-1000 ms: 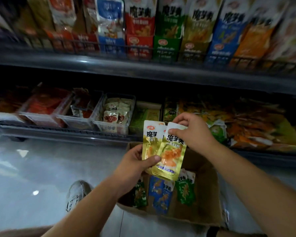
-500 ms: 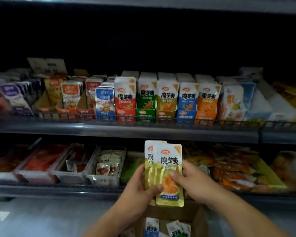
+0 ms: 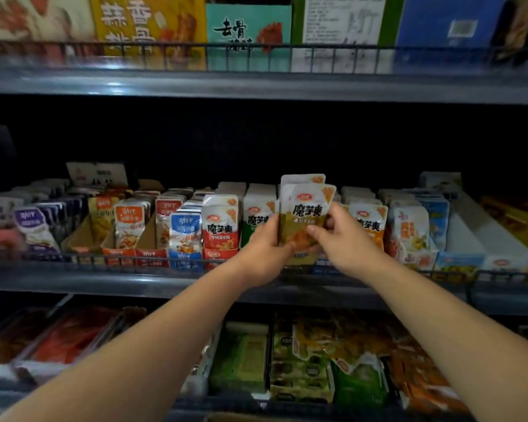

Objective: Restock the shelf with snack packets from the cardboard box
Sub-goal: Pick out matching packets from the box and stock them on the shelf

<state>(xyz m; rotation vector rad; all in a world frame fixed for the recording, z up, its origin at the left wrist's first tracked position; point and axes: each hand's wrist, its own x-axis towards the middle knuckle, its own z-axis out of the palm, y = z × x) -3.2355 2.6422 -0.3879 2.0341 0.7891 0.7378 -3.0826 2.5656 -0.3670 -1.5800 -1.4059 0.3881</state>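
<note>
Both hands [image 3: 265, 249] [image 3: 346, 240] grip two yellow packets [image 3: 307, 208] at the shelf rail [image 3: 128, 259].

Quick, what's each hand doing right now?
Left hand: gripping the yellow snack packets.
Right hand: pinching the same packets.

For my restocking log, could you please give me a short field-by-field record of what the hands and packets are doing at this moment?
held item: yellow packets, at least two, upright, overlapping
left hand: grips the packets' left edge
right hand: pinches their right side
location: in front of the middle shelf, between the green row and the orange row
placed: not yet released
</note>
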